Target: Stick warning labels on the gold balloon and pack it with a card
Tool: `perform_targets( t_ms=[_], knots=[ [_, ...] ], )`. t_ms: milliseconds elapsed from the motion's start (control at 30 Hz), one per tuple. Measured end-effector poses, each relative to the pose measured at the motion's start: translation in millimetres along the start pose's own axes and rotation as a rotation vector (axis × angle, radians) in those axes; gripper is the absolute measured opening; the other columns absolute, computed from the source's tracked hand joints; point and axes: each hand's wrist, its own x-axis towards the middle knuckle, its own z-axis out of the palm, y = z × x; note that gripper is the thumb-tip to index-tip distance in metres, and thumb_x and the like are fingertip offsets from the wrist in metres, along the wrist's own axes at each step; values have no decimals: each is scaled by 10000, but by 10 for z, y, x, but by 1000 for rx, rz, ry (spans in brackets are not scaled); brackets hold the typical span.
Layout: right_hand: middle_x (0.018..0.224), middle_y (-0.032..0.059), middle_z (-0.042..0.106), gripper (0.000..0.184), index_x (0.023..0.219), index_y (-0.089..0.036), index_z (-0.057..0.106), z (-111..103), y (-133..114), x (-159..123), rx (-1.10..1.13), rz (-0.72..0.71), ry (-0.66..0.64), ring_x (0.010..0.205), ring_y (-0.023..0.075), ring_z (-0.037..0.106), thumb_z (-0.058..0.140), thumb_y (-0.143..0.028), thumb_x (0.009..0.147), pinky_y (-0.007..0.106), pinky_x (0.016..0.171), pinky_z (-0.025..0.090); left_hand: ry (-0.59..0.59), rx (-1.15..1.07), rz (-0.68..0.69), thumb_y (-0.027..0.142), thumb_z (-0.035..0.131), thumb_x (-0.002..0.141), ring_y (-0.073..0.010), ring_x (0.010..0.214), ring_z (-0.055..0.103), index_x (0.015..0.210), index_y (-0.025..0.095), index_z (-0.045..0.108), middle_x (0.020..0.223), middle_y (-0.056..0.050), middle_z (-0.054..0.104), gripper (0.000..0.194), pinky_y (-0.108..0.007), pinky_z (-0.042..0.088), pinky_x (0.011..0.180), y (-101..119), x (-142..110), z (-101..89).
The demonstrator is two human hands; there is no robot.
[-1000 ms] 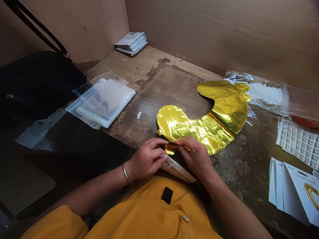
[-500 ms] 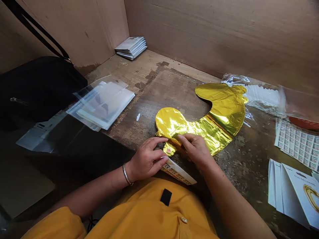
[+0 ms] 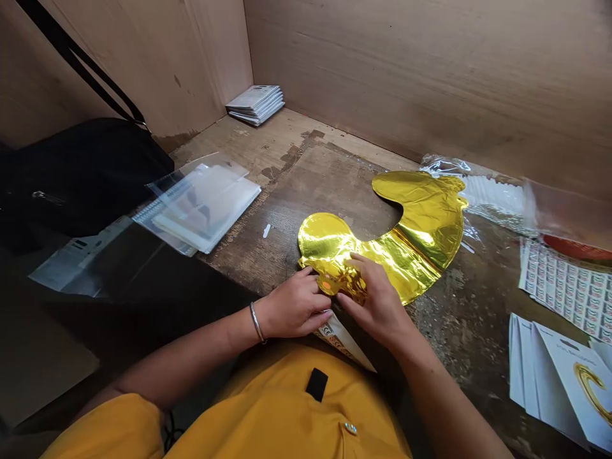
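Observation:
A flat gold foil balloon (image 3: 406,236) shaped like a curved letter lies on the worn wooden table (image 3: 310,172). Its small tab end sits at the near edge, folded up onto the foil. My left hand (image 3: 291,306) pinches that tab from the left, fingers closed, and also presses a white printed card (image 3: 342,338) against the table edge. My right hand (image 3: 375,299) grips the folded foil from the right, thumb under and fingers on top. A bangle is on my left wrist.
Clear plastic sleeves (image 3: 201,201) lie at the left beside a black bag (image 3: 76,178). A stack of booklets (image 3: 255,103) sits in the far corner. At the right are a clear bag (image 3: 497,188), sticker sheets (image 3: 568,280) and white header cards (image 3: 559,376). Wooden walls enclose the table.
Both hands have shifted a little forward onto the balloon. The tab end, hanging off the near edge before, is now folded up onto the foil between my fingers.

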Motion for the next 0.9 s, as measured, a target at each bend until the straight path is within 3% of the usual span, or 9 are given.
perform_targets(
  t_ms=[133,233,367,500,600,700,800,867,900],
  knots=[
    [1137,115,671,228,955,-214,674,-65,51,-56,-127,-64,-25,1072,274,585,553,-163,768,476,914,476,15,-16,4,303,489,906,-214,944,630,699,180,606,946,-81,698,268,-429,428,966,9,-33,3],
    [891,59,723,150,818,-212,701,-246,205,96,-44,118,43,833,226,647,556,-207,781,375,756,511,22,-53,-3,275,494,909,-238,1130,595,772,173,615,1233,-100,641,210,-460,365,1051,13,-51,9],
    [650,19,658,191,713,-155,672,-749,706,593,24,384,340,593,165,589,620,-333,757,284,556,465,15,-98,-27,238,500,903,-240,1207,565,786,175,611,1245,-87,641,173,-489,277,1126,9,-57,15],
    [813,39,662,241,878,-108,648,-1259,1238,1073,-66,542,607,684,144,597,597,-342,846,295,634,502,2,-140,-56,240,496,906,-235,1224,553,772,178,601,1248,-84,642,181,-477,250,1142,7,-60,14],
    [1089,61,624,293,1104,-149,595,-1476,1386,1227,-103,612,699,910,169,620,569,-361,905,367,790,536,-4,-167,-74,241,485,912,-238,1228,550,783,181,605,1255,-87,639,186,-484,242,1141,-8,-60,12],
    [1209,109,586,300,1171,-171,579,-1506,1215,1122,-119,583,758,1027,201,592,513,-344,935,403,890,501,-7,-221,-69,244,506,902,-238,1224,550,801,185,621,1247,-82,644,164,-475,267,1129,-37,-50,-5],
    [1110,166,643,314,1122,-114,622,-1276,719,683,-115,458,691,998,226,609,499,-324,924,375,904,475,40,-335,-75,247,533,891,-229,1143,592,813,179,642,1197,-88,664,150,-431,359,1072,-34,-46,-45],
    [967,75,703,226,964,-196,695,-1013,267,265,-87,322,467,911,219,645,609,-371,850,362,864,497,107,-434,-140,244,529,896,-204,1008,635,832,163,659,1076,-101,697,166,-362,460,948,13,-54,-76],
    [969,67,708,238,996,-212,690,-874,40,59,-126,164,218,904,229,650,622,-378,839,382,845,505,146,-485,-201,243,523,902,-189,938,644,846,155,667,1006,-98,707,177,-325,488,874,52,-60,-89]
  ],
)
